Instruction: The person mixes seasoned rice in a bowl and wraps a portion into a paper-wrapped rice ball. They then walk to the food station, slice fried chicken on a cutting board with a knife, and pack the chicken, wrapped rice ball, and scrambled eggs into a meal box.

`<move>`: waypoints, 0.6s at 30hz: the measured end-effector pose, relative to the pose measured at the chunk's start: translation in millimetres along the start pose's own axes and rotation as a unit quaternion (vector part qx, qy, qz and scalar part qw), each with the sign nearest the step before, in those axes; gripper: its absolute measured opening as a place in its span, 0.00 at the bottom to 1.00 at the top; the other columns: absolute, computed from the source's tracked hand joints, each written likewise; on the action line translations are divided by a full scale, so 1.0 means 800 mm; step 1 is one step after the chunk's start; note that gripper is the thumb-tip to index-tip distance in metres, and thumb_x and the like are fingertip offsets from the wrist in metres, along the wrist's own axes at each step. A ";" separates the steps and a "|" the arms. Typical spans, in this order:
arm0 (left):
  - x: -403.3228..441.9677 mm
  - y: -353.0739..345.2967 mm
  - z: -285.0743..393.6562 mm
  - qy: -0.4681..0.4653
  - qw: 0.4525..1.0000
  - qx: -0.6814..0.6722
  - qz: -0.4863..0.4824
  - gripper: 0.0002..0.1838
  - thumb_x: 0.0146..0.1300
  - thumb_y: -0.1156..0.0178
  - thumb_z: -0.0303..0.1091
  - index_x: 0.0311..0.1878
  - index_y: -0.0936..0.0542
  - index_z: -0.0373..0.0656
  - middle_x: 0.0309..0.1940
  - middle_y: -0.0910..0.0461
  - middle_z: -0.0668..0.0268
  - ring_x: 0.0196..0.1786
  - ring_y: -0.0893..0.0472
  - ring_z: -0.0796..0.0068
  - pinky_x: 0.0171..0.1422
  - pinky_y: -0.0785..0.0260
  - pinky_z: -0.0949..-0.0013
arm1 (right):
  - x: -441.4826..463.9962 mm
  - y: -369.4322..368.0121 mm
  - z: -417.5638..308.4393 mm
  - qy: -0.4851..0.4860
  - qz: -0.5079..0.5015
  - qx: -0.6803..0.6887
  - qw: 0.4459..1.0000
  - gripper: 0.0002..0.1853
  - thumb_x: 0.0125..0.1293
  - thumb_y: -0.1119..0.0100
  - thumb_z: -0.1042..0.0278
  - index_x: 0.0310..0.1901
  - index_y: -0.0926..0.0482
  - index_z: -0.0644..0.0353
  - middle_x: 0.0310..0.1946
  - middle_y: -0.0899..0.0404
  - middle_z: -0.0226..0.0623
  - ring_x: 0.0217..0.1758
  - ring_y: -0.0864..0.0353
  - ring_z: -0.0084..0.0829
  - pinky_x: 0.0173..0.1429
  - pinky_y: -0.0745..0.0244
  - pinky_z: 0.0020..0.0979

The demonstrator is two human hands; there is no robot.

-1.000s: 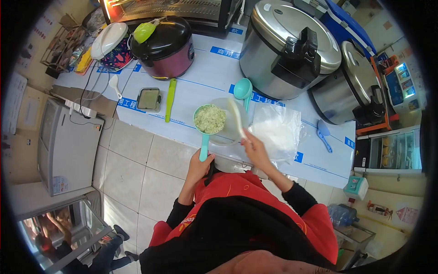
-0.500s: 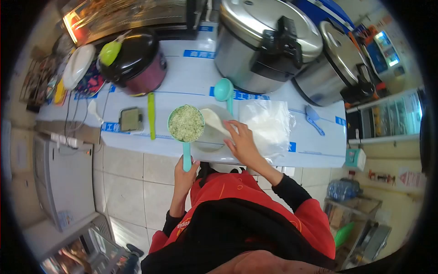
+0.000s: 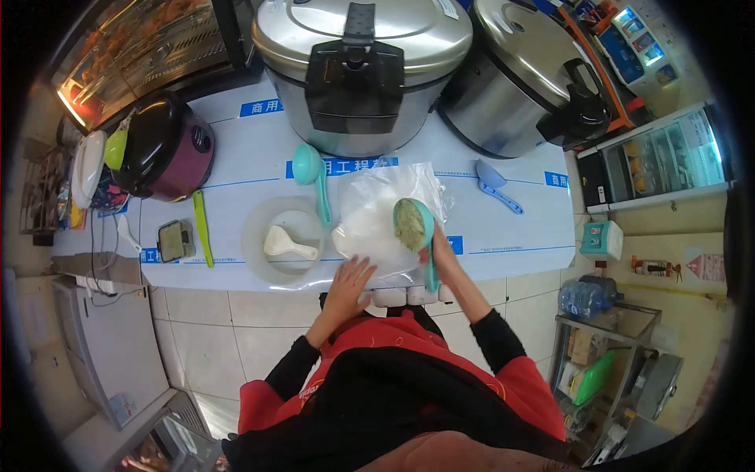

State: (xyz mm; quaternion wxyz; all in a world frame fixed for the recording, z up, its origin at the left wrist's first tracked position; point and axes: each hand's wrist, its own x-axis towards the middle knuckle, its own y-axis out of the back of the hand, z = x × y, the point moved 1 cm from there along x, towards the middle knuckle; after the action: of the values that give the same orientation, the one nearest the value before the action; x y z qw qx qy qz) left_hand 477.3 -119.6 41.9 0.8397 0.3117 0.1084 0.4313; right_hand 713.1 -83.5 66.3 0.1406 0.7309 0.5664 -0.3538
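Note:
My right hand [image 3: 440, 256] grips the handle of a teal scoop [image 3: 429, 228], which is tilted over the right part of a stack of clear plastic bags [image 3: 370, 208]. Pale green rice [image 3: 409, 224] fills the scoop. Nothing is held by my left hand [image 3: 344, 291]; its fingers are spread at the lower left edge of the bags. Left of the bags, a translucent bowl [image 3: 255, 244] contains a white paddle [image 3: 289, 245]. A second teal scoop [image 3: 307, 165] lies behind them on the counter.
Two large steel cookers [image 3: 358, 94] [image 3: 511, 86] stand at the back. On the left are a purple cooker [image 3: 185, 149], a small square container [image 3: 174, 241] and a green utensil [image 3: 203, 228]. A blue scoop [image 3: 497, 187] lies on the right.
The full scoop has passed from my left hand to my right and moved over the bags. The white paddle now lies in the bowl, released. My left hand has opened beside the bags. The view has shifted right.

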 end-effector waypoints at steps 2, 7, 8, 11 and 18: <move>0.010 -0.012 -0.005 0.015 0.980 0.198 -0.001 0.33 0.46 0.39 0.31 0.60 0.33 0.47 0.62 0.37 0.61 0.67 0.42 0.56 0.68 0.52 0.48 | 0.037 0.014 -0.018 0.171 0.019 -0.222 0.960 0.14 0.66 0.56 0.53 0.47 0.31 0.51 0.21 0.32 0.31 0.22 0.29 0.28 0.24 0.34 0.30; 0.006 -0.047 -0.038 0.046 0.978 0.201 0.041 0.33 0.44 0.41 0.25 0.59 0.32 0.49 0.63 0.36 0.68 0.68 0.43 0.60 0.69 0.54 0.46 | 0.077 0.001 0.002 0.453 0.008 -0.681 0.575 0.22 0.60 0.49 0.52 0.56 0.35 0.44 0.23 0.26 0.38 0.27 0.22 0.38 0.29 0.27 0.36; 0.006 -0.046 -0.044 0.039 0.976 0.209 0.040 0.32 0.44 0.42 0.24 0.58 0.30 0.50 0.62 0.35 0.68 0.67 0.42 0.61 0.69 0.54 0.47 | 0.081 0.000 -0.003 0.458 -0.001 -0.680 0.573 0.22 0.60 0.49 0.52 0.56 0.35 0.44 0.23 0.26 0.38 0.27 0.22 0.38 0.29 0.27 0.36; 0.003 -0.048 -0.041 0.039 0.977 0.206 0.045 0.30 0.46 0.43 0.22 0.56 0.28 0.50 0.60 0.32 0.69 0.66 0.40 0.62 0.69 0.53 0.47 | 0.083 0.007 -0.006 0.416 -0.036 -0.692 0.590 0.21 0.62 0.50 0.54 0.57 0.36 0.44 0.27 0.24 0.39 0.28 0.22 0.41 0.30 0.27 0.38; -0.007 -0.042 -0.032 0.048 0.973 0.218 0.059 0.26 0.49 0.42 0.25 0.55 0.27 0.51 0.58 0.30 0.69 0.65 0.38 0.64 0.69 0.53 0.48 | 0.050 0.003 -0.032 0.419 -0.110 -0.518 0.737 0.22 0.63 0.50 0.58 0.59 0.38 0.47 0.38 0.22 0.46 0.36 0.22 0.50 0.37 0.26 0.43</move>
State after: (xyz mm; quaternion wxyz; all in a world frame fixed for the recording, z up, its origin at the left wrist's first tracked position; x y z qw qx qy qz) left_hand 484.4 -127.6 0.4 0.7182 0.4722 0.2217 0.4605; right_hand 729.0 -39.5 57.0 0.2060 0.5518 0.7403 0.3240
